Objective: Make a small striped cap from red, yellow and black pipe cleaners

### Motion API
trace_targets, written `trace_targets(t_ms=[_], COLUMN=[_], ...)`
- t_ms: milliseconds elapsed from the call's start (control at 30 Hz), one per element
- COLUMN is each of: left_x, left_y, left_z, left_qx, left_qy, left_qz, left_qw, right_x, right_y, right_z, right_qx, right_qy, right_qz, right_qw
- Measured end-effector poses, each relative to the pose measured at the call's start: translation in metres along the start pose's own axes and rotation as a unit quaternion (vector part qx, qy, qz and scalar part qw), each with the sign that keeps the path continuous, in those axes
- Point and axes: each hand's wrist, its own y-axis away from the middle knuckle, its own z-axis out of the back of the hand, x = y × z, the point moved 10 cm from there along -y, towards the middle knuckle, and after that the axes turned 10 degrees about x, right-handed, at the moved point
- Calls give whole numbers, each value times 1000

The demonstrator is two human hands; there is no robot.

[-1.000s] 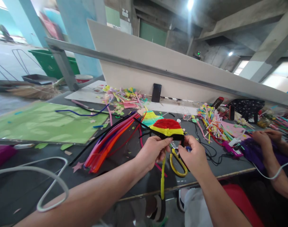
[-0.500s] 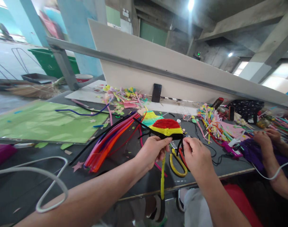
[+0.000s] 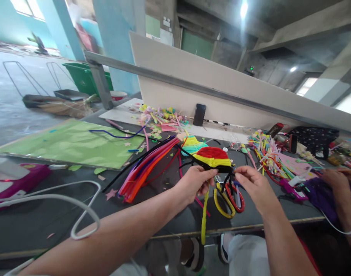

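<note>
A fuzzy pipe-cleaner piece (image 3: 212,155), banded red and yellow with a black lower edge, is held just above the table. My left hand (image 3: 196,182) is closed around its lower left edge, and a yellow pipe cleaner (image 3: 204,220) hangs below that hand. At the right end of the black edge, my right hand (image 3: 251,186) pinches with thumb and forefinger on a black pipe cleaner (image 3: 226,179), whose loose ends dangle. Scissors with yellow handles (image 3: 221,207) and a red-handled tool (image 3: 242,203) lie beneath. A second yellow and turquoise piece (image 3: 191,145) lies behind.
Red, orange and purple pipe cleaners (image 3: 146,168) lie in a bundle on the left, near a green sheet (image 3: 68,142). A phone (image 3: 199,115) leans against the back board. White cable (image 3: 86,207) loops over the left forearm. A co-worker's hands (image 3: 336,184) are at far right.
The view has turned left, so everything sits further right. My right hand has opened its curl a little and shifted off the dangling black ends, uncovering the red handles. My left hand keeps its hold.
</note>
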Motion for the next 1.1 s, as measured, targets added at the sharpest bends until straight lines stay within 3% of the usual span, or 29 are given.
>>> trace_targets(t_ms=[233,533,867,1100], left_x=[6,13,8,11], left_y=[-1,2,2,3], left_z=[-13,-25,-27,-24], left_qx=[48,131,136,105], left_qy=[-17,0,-54,-62], left_qz=[13,44,32,59], left_qw=[999,990,989,991], right_x=[-3,-12,-4,4], right_y=[-4,0,4,3], right_z=[-4,-1,4,14], right_qx=[32,111,122,155], right_qy=[-73,-47,-19,8], right_qz=[-21,-61,-57,6], right_qw=[997,991,991,988])
